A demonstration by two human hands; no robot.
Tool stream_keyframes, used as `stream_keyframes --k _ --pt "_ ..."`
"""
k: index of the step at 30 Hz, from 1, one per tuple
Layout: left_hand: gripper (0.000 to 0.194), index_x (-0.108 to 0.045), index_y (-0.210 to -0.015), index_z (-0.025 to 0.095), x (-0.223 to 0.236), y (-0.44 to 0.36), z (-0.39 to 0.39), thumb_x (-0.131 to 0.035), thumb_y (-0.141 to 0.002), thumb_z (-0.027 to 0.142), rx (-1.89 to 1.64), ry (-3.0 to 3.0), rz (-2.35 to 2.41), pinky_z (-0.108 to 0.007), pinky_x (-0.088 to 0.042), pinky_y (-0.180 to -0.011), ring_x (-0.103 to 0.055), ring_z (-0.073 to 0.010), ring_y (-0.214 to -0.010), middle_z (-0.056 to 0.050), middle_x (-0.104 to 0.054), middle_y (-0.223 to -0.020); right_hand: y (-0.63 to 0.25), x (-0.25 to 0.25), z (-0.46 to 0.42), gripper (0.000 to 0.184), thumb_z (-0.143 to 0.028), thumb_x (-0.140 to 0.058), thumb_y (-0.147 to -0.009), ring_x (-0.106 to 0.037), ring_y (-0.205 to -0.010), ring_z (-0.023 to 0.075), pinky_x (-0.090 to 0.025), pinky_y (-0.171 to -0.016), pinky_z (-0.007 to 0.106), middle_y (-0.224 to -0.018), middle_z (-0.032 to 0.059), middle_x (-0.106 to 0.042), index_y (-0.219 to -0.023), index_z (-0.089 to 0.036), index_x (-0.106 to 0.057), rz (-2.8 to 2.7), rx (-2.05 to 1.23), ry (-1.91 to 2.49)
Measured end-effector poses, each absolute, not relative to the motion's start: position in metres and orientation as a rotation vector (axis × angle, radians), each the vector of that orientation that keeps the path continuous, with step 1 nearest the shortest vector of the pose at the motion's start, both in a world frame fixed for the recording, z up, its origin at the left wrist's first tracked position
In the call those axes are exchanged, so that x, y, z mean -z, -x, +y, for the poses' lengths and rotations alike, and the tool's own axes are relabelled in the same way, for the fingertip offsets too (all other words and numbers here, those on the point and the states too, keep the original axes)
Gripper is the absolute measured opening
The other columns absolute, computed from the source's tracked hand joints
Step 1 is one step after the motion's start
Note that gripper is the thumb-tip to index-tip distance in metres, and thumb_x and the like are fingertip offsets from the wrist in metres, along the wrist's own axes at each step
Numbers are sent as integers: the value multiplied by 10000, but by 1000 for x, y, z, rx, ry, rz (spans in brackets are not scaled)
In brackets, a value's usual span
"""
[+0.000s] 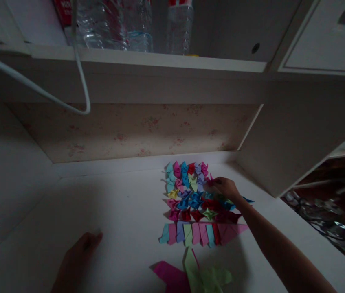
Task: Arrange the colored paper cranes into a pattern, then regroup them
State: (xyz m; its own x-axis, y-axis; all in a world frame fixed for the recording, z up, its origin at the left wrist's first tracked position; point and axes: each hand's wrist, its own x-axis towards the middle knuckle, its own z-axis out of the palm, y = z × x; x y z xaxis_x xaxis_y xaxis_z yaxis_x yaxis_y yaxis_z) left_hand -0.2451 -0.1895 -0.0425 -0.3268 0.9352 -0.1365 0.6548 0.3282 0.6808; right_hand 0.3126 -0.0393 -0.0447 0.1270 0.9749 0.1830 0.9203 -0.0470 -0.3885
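Rows of small folded paper pieces in pink, blue, red, yellow and green lie on the white desk. My right hand reaches over them, fingers pinched on a small pink folded piece at the right end of the upper rows. My left hand rests on the bare desk at the lower left, fingers curled loosely, holding nothing that I can see. A row of longer folded strips lies nearer to me.
Larger pink and green paper pieces lie at the desk's near edge. A shelf above holds plastic bottles. A white cable hangs at upper left. A cabinet side bounds the right.
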Motion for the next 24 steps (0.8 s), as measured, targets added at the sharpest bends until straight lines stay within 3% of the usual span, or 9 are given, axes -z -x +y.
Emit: stream_keyframes --k 6,14,21,24 --pt "479 -492 -636 220 45 247 -189 -449 -736 686 -669 -1380 2081 -271 -418 -565 -557 -196 -587 24 -529 -538 -313 44 -42 267 -331 -551 -788 -697 -777 189 -460 -623 219 -893 23 -760 -951 -261 -750 -1906 -224 1998" --pt "459 -472 -629 224 54 254 -187 -447 -758 663 -606 -1410 2084 -278 -406 -587 -556 -198 -595 31 -516 -544 -320 40 -46 373 -183 -537 -712 -686 -806 207 -490 -712 259 -944 40 -748 -1016 -244 -745 -2040 -233 1990" --pt "470 -461 -646 224 53 252 -189 -436 -773 675 -649 -1391 2051 -265 -407 -592 -555 -188 -605 38 -514 -553 -316 35 -51 381 -113 -485 -729 -606 -1066 191 -453 -914 283 -1097 61 -695 -952 -251 -763 -2142 -162 1926" --pt "471 -468 -647 222 53 252 -189 -438 -774 675 -657 -1398 2045 -259 -403 -588 -555 -182 -598 41 -522 -555 -314 35 -52 394 -93 -485 -723 -616 -1055 189 -457 -914 286 -1164 63 -672 -969 -239 -756 -2155 -129 1922"
